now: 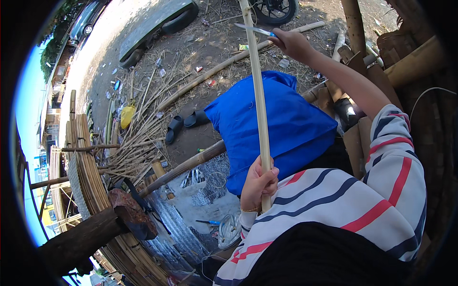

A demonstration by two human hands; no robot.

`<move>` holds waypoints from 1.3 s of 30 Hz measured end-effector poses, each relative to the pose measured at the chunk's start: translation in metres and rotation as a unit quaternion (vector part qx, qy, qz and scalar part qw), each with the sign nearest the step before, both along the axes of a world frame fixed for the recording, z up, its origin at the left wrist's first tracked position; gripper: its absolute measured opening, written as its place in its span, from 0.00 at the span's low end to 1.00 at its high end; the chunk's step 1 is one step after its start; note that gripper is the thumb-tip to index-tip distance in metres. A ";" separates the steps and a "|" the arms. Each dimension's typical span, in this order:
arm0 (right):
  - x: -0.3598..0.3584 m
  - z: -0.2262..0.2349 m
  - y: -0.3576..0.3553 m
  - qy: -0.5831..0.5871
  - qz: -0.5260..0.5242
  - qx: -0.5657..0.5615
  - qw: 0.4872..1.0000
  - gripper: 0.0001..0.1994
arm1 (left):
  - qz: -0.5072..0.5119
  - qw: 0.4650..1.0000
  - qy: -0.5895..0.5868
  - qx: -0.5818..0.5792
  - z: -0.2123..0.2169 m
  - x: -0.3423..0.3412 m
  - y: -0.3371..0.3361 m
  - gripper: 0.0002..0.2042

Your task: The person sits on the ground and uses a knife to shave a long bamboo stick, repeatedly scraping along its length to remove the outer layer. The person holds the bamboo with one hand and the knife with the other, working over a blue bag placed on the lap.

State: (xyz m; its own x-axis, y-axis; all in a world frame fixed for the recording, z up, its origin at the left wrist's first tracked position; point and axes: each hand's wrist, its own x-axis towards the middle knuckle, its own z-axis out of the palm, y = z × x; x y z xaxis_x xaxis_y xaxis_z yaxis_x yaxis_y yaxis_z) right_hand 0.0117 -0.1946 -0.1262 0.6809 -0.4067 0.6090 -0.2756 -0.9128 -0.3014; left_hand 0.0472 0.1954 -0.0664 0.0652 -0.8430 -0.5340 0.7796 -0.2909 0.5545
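Step in hand: the person is working a blade along a long bamboo strip (260, 109), judging by the pose; a shaving or splitting pass appears to be under way at the far end.
Left hand (257, 183): fingers are closing tight around the near end of the strip, steadying it over the lap.
Right hand (292, 43): arm is reaching far out, fist pressing shut on the handle of a knife (255, 30), whose blade is meeting the strip near its far end.
Strip position: running near to far across a blue cushion (281, 124) on the lap.
Next move calls for: a firm near-end hold and the edge kept angled away from the left hand.
Surroundings: bamboo offcuts (138, 138) lying left; sandals (183, 124) beside them; a pole (191, 162) crossing below the cushion.
Obstruction: wooden posts (355, 24) are crowding the right arm's far side.
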 end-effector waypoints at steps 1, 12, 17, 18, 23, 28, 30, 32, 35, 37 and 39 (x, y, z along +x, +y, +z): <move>0.001 -0.002 0.015 0.016 0.101 -0.050 0.994 0.16 | 0.007 1.000 0.006 -0.005 -0.002 0.001 0.002 0.11; 0.019 0.019 -0.034 -0.010 0.245 -0.170 0.954 0.15 | -0.012 0.999 0.036 -0.005 0.002 -0.002 -0.001 0.11; 0.020 0.011 -0.038 0.024 0.077 -0.066 0.995 0.17 | -0.017 0.999 0.049 -0.015 0.002 -0.001 -0.003 0.11; 0.022 0.019 -0.014 0.068 0.183 -0.086 0.977 0.17 | -0.010 0.999 0.042 -0.012 -0.001 0.001 -0.002 0.11; 0.019 0.024 -0.071 -0.021 -0.037 -0.063 0.997 0.16 | -0.035 0.998 0.043 -0.015 0.003 0.000 -0.009 0.11; 0.009 0.017 -0.089 0.036 -0.031 -0.035 0.998 0.16 | -0.046 0.998 0.049 -0.015 0.002 -0.002 -0.007 0.12; 0.006 0.016 -0.095 0.053 -0.037 -0.057 0.996 0.15 | -0.047 0.998 0.047 -0.014 0.003 0.003 -0.010 0.11; 0.024 0.019 -0.045 0.044 0.148 -0.135 0.979 0.14 | -0.040 0.998 0.057 -0.003 -0.003 0.003 -0.005 0.11; 0.014 0.014 -0.069 0.025 0.114 -0.160 0.980 0.13 | -0.047 0.999 0.018 0.017 0.003 -0.006 -0.016 0.11; 0.010 0.013 -0.081 0.018 -0.055 -0.066 0.996 0.13 | -0.052 0.998 0.019 0.018 0.004 -0.003 -0.020 0.11; 0.022 0.015 -0.066 0.020 0.052 -0.077 0.995 0.14 | -0.040 0.999 0.027 0.008 0.001 0.004 -0.014 0.11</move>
State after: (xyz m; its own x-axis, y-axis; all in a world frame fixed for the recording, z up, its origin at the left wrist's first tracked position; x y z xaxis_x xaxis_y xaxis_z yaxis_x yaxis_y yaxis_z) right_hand 0.0333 -0.2611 -0.1112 0.7390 -0.2364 0.6309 -0.1857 -0.9716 -0.1465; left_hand 0.0509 0.1814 -0.0657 -0.0312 -0.8355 -0.5485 0.7822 -0.3621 0.5070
